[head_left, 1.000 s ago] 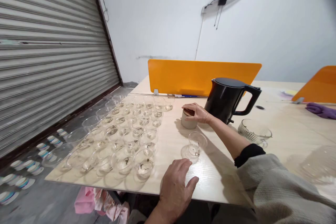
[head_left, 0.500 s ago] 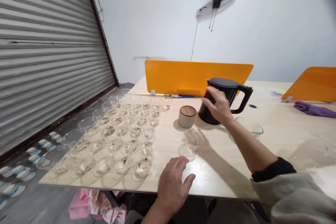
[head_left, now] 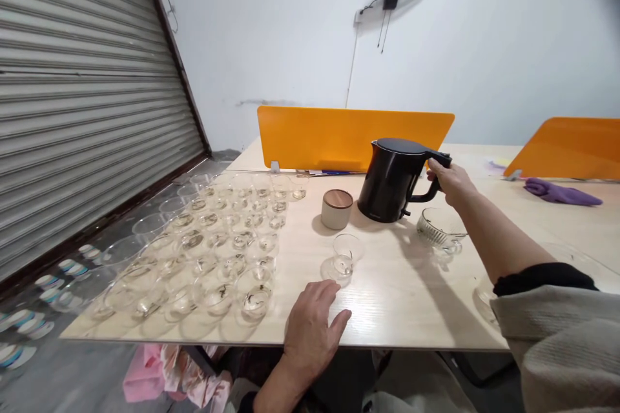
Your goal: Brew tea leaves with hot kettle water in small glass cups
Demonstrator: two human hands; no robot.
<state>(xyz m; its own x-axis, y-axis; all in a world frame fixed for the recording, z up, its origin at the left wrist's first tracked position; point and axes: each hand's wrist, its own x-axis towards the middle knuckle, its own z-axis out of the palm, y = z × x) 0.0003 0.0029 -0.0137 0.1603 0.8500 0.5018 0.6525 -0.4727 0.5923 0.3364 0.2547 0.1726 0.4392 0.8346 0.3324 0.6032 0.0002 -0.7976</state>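
My right hand [head_left: 450, 182] is closed around the handle of a black electric kettle [head_left: 394, 179] that stands on the pale wooden table [head_left: 416, 297]. Left of the kettle sits a small beige canister with a brown lid [head_left: 336, 208]. In front of the canister a small glass cup stands on a glass saucer [head_left: 345, 257]. My left hand [head_left: 310, 329] lies flat near the table's front edge, fingers apart, holding nothing, just below that cup. Several small glass cups [head_left: 227, 239] with dark bits in them fill the table's left part in rows.
A ribbed glass pitcher [head_left: 440, 230] stands right of the kettle, under my forearm. Orange dividers [head_left: 349, 137] stand along the back and at the far right [head_left: 571, 148], with a purple cloth [head_left: 562, 193] beside. A metal roller shutter [head_left: 77, 97] is on the left. Pink cloth [head_left: 145, 374] lies below the table.
My right hand left the canister's lid, passed over the kettle's body and now grips the kettle's handle. My left hand has stayed flat on the table.
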